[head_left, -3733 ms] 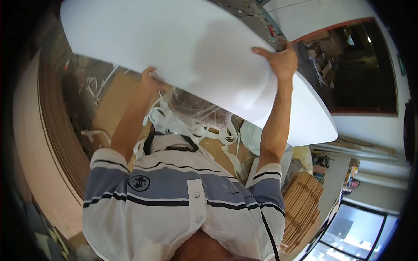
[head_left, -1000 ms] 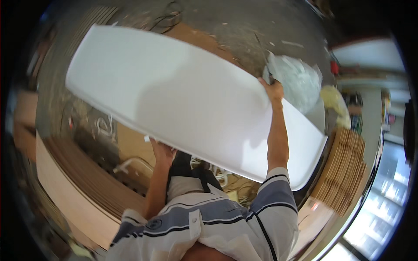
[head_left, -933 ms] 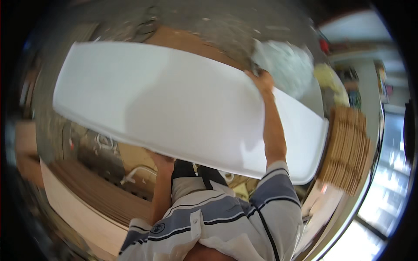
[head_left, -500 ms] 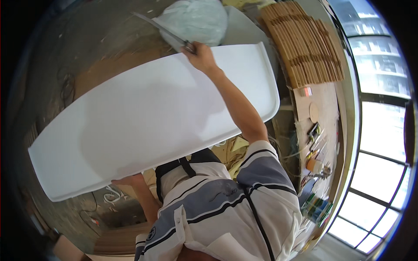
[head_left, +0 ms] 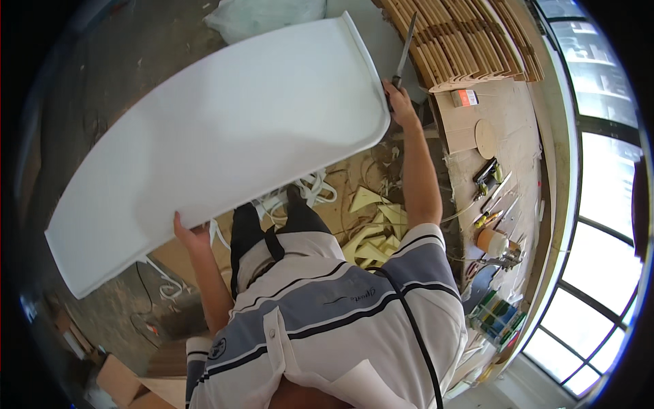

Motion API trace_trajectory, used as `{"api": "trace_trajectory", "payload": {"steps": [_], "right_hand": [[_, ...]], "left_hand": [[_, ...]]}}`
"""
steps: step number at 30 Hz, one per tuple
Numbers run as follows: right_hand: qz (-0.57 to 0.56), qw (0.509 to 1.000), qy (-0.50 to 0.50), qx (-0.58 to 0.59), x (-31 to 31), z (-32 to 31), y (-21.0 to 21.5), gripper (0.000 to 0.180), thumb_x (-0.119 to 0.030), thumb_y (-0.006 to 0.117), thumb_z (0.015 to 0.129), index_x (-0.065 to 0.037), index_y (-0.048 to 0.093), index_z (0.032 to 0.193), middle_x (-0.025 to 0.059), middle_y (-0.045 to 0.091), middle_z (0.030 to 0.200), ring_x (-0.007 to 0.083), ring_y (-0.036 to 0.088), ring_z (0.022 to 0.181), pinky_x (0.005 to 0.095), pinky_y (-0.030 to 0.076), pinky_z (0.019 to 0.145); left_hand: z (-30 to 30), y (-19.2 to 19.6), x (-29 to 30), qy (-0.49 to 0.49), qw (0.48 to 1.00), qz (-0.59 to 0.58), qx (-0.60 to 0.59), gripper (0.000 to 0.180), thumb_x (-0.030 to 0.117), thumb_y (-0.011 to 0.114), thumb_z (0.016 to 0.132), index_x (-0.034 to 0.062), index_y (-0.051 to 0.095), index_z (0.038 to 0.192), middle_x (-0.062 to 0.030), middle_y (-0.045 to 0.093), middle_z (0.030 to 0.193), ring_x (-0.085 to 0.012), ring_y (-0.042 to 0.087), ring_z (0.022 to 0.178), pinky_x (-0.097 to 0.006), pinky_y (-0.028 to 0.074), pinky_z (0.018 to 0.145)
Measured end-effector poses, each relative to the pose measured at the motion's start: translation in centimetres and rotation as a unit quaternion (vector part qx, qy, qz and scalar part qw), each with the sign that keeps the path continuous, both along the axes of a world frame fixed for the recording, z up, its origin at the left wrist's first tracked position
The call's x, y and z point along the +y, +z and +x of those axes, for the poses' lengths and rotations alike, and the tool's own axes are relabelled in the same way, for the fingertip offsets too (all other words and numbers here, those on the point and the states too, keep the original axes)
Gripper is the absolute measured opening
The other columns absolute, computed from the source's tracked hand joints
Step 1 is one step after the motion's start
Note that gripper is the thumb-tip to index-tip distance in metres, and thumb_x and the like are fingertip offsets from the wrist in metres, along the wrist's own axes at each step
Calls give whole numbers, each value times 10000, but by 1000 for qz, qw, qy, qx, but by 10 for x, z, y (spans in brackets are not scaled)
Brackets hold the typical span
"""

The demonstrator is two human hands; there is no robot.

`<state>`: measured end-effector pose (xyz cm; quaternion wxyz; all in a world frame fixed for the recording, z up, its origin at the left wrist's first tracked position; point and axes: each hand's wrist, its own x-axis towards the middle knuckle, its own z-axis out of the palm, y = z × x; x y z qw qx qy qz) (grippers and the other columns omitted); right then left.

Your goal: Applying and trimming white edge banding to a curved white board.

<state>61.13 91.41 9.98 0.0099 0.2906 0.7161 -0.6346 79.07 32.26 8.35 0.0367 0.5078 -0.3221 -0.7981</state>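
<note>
Head view: littered workbench (head_left: 507, 146), offcut-strewn floor (head_left: 368, 218)

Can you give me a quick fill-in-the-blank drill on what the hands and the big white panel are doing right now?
1. The left hand grips the lower long edge of the large ____ panel.
2. The right hand is at the panel's rounded corner and holds a long, thin ____.
3. Pale yellow ____ scraps lie on the floor below the panel.
4. The workbench with hand tools stands on the person's ____ side.

Missing words: white; blade; triangular; right
</note>
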Motion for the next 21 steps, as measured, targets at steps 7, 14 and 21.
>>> {"api": "trace_trajectory", "payload": {"steps": [7, 14, 21], "right_hand": [[21, 999, -21, 42, -35, 28, 21, 473, -407, 627, 914, 64, 630, 963, 61, 639, 864, 164, 545, 750, 324, 466, 705], [60, 998, -20, 28, -39, 139, 12, 443, -371, 568, 959, 67, 631, 969, 64, 634, 835, 163, 565, 773, 344, 469, 697], [198, 972, -113, 65, -55, 122, -48, 451, -381, 561, 970, 64, 624, 1015, 135, 657, 930, 204, 613, 787, 372, 511, 680]], "left_hand": [[-7, 9, 20, 42, 999, -21, -7, 525, 402, 524, 923, 111, 469, 1357, -140, 500, 1335, -341, 489, 1226, -555, 414, 990], [25, -5, -15, 62, 980, -86, 171, 490, 344, 406, 965, 3, 497, 1305, -167, 554, 1285, -358, 548, 1173, -535, 472, 974], [59, 18, 68, 56, 947, -226, 220, 470, 286, 370, 1006, -38, 486, 1327, -165, 569, 1291, -345, 615, 1080, -474, 566, 878]]}}
